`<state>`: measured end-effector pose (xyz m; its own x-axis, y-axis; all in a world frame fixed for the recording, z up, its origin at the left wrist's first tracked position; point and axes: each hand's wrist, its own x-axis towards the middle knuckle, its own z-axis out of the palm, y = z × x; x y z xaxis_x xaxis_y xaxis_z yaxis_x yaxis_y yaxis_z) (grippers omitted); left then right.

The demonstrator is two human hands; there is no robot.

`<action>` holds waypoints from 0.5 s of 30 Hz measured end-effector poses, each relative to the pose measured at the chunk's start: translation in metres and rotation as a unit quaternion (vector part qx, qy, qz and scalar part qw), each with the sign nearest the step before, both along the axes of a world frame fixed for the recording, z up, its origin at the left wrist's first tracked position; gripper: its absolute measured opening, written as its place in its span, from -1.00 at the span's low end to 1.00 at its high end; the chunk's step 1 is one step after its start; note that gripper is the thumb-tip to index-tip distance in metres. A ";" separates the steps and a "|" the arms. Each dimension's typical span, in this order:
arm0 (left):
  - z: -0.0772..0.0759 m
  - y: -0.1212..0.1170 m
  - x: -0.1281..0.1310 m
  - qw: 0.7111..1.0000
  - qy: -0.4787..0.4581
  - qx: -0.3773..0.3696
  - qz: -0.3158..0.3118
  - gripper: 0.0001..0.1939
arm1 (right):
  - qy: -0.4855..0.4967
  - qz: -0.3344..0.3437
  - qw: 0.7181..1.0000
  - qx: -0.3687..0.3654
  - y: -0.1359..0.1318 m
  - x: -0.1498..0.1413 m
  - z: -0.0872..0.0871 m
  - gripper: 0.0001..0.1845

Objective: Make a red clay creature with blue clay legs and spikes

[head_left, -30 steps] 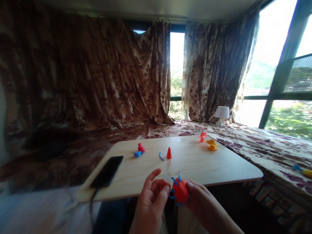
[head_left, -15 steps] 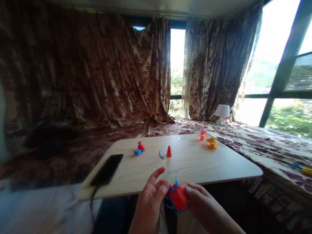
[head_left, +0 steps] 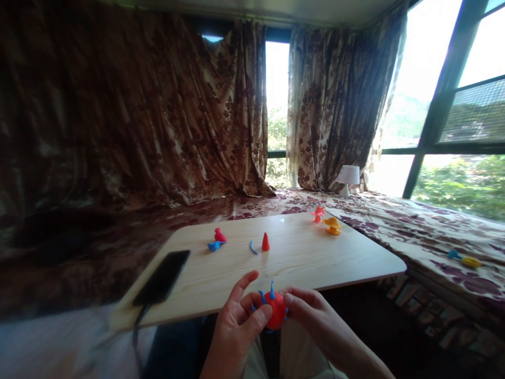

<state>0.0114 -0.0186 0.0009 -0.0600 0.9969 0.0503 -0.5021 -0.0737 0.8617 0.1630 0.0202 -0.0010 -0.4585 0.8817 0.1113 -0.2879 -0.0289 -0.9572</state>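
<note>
A red clay ball (head_left: 276, 311) with several thin blue spikes stuck around it is held just off the table's near edge. My left hand (head_left: 239, 321) grips its left side, thumb pressed on the front and index finger raised. On the ball's right side, my right hand (head_left: 311, 310) has its thumb and fingers pinched by a blue spike; whether they hold the spike or the ball is hard to tell. Beyond the hands, a red clay cone (head_left: 265, 241) stands upright on the table, beside a thin curved blue clay strip (head_left: 253, 247).
On the wooden table (head_left: 221, 273) lie a black phone (head_left: 161, 277) with a cable, a blue clay piece (head_left: 215, 246) against a crimson lump (head_left: 220, 235), and, far right, pink (head_left: 317, 214) and yellow (head_left: 332, 226) clay figures. A white lamp (head_left: 349, 179) stands behind.
The ball has turned, and my left thumb now lies across its front. My right fingers have shifted up along its right side. The whole view has swung slightly right.
</note>
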 end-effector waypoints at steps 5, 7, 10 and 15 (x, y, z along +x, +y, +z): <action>0.001 -0.001 -0.004 1.000 0.003 -0.006 -0.019 -0.31 | -0.015 0.049 0.999 0.009 -0.001 0.000 0.005 -0.73; 0.001 -0.001 -0.006 0.999 0.010 -0.001 -0.034 -0.31 | -0.007 0.056 0.998 0.003 -0.002 -0.001 0.005 -0.75; 0.001 -0.003 -0.009 0.998 0.019 0.008 -0.057 -0.28 | 0.007 0.069 0.998 -0.012 -0.002 -0.001 0.003 -0.75; 0.005 -0.007 -0.011 0.996 0.021 0.008 -0.087 -0.26 | 0.034 0.128 0.991 -0.024 -0.003 0.000 0.004 -0.75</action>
